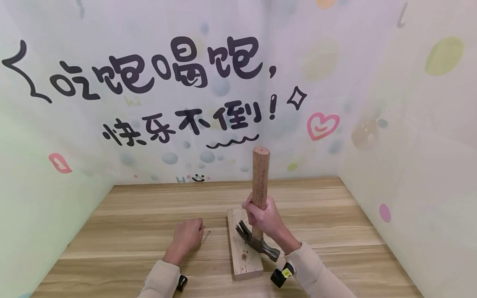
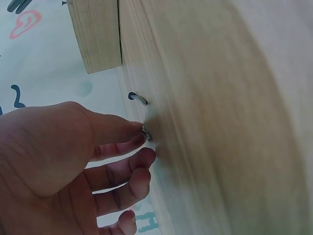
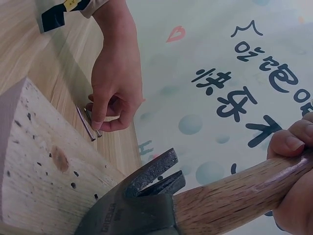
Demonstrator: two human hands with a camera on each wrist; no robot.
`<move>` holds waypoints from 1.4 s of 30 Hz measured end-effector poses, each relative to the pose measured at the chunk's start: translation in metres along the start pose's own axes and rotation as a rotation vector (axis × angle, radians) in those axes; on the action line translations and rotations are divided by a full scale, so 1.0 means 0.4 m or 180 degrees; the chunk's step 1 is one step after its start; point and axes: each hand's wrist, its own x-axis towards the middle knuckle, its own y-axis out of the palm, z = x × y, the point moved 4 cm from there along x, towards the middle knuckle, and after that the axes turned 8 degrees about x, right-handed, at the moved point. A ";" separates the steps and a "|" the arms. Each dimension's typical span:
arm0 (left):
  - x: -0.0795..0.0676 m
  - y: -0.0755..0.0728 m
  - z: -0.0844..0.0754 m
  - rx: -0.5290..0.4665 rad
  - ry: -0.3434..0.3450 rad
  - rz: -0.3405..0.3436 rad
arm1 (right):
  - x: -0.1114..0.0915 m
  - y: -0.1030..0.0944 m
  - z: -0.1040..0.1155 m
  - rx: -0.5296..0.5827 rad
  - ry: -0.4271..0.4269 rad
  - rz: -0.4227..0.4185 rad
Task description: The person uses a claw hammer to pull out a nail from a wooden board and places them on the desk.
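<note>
My right hand [image 1: 266, 217] grips the wooden handle of a claw hammer [image 1: 261, 178], which stands upright with its steel head down over the wooden block [image 1: 247, 265]. To the left, my left hand [image 1: 188, 234] is low at the tabletop. Its thumb and index finger pinch a nail [image 2: 146, 133], mostly hidden by the fingertips in the left wrist view. Close beside it lies a second nail [image 2: 138, 99], seen also as a thin shiny nail [image 3: 85, 125] in the right wrist view. Dark holes and a knot mark the block's upper face.
The wood-grain table [image 1: 149, 198] meets a printed back wall [image 1: 223, 165] and side walls at left and right. A black strap device [image 1: 282, 275] is on the right wrist. Something small and dark juts from the block's face in the left wrist view.
</note>
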 end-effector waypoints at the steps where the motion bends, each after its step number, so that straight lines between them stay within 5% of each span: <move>1: 0.000 0.000 -0.001 0.0003 0.0003 0.0002 | 0.000 -0.001 0.000 -0.0001 -0.0001 -0.0002; 13: 0.022 -0.011 -0.034 -0.0192 -0.0111 0.0048 | -0.003 -0.003 0.009 0.0037 -0.0033 -0.0004; 23: 0.076 -0.002 -0.093 -0.0608 -0.0019 -0.0318 | -0.006 -0.008 0.007 0.0117 0.0034 -0.0041; 31: 0.117 0.023 -0.143 -0.0960 -0.0026 -0.0080 | -0.007 -0.006 0.008 0.0149 0.0068 -0.0082; 42: 0.147 0.050 -0.182 -0.0906 0.0002 0.0122 | 0.003 -0.014 0.010 -0.0063 0.0202 -0.0181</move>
